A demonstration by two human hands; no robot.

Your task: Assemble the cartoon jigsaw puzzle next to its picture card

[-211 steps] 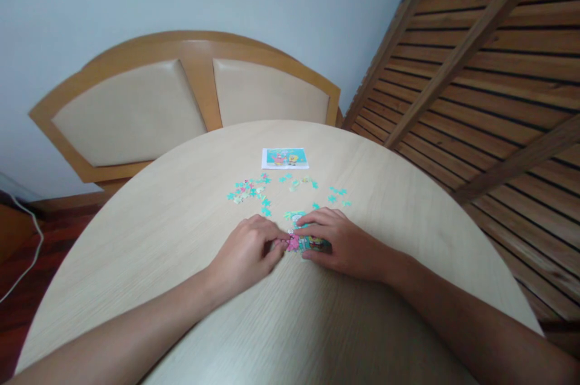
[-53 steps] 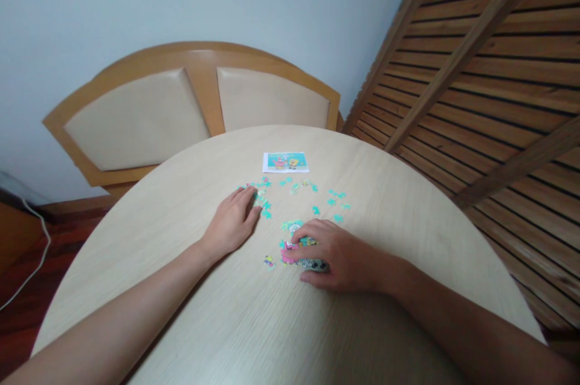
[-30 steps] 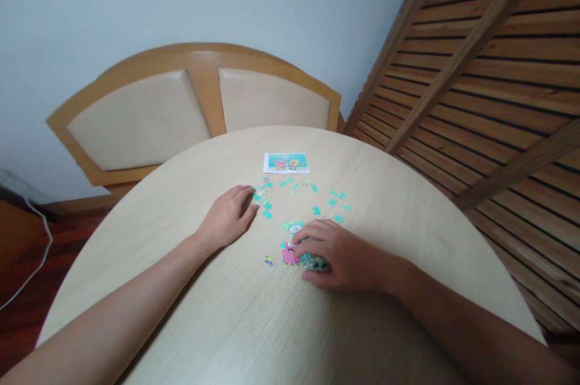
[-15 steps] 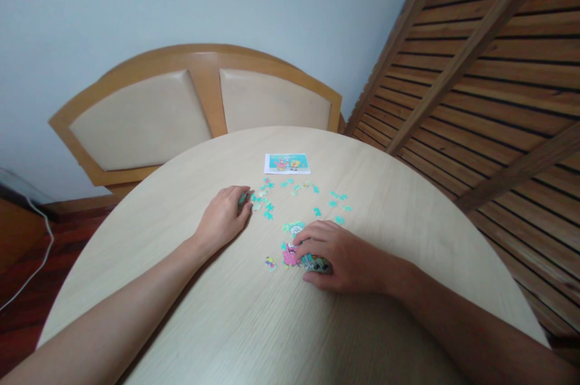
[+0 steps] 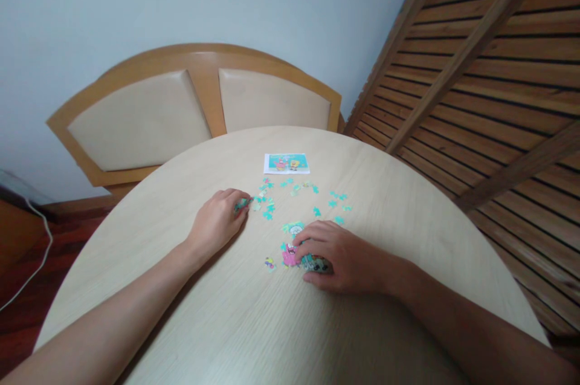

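Note:
My left hand (image 5: 222,214) rests at the left edge of a loose cluster of puzzle pieces (image 5: 268,208). Its fingers and thumb are curled round a teal puzzle piece (image 5: 242,203), partly hidden. Nearer to me, my right hand (image 5: 333,255) is bent over a partly joined puzzle (image 5: 290,255), with its fingertips on top and the thumb along the near edge. Pink, white and teal parts of the picture show beside and between the fingers; the rest is covered. A loose yellow and purple piece (image 5: 270,263) lies just left of the joined part.
A picture card (image 5: 286,163) with two cartoon figures lies beyond the pieces on the round wooden table (image 5: 217,318). More teal pieces (image 5: 333,203) are scattered at the right. A padded chair (image 5: 212,58) stands behind, and a slatted wooden panel (image 5: 480,83) rises on the right.
My left hand has shifted slightly left and towards me, with a teal piece at its fingertips moving along. My right hand has stayed over the joined puzzle.

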